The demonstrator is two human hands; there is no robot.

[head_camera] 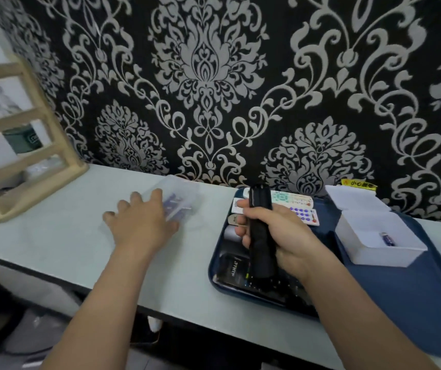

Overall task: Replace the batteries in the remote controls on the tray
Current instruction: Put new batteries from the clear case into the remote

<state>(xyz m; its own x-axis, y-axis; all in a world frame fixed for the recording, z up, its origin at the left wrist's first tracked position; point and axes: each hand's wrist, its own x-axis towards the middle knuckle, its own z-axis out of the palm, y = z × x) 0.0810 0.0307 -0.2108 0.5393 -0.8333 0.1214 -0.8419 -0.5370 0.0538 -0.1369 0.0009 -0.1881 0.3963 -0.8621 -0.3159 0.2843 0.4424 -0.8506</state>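
Black remote (261,263) upright in right hand (280,236); left hand (141,222) spread open.

right hand (275,236) gripping black remote (260,231), above tray (215,268)

Counter along a wall, with a tray right of centre and a box on either side of it.

The tray (214,273) sits on the counter (67,244), its far end close to the wall (214,76). Remote controls (294,198) lie in it, some side by side at the far end and others nearer. The right hand (283,236) grips the held remote (260,244) above the tray's middle, lengthwise from near to far. Left of the tray and apart from it lies a plastic battery case (180,201), with the left hand (141,222) over its near-left part. Just right of the tray an open box (374,252) stands on a mat (401,295), with a battery (387,239) inside. A wooden rack (27,156) stands at the counter's far left.
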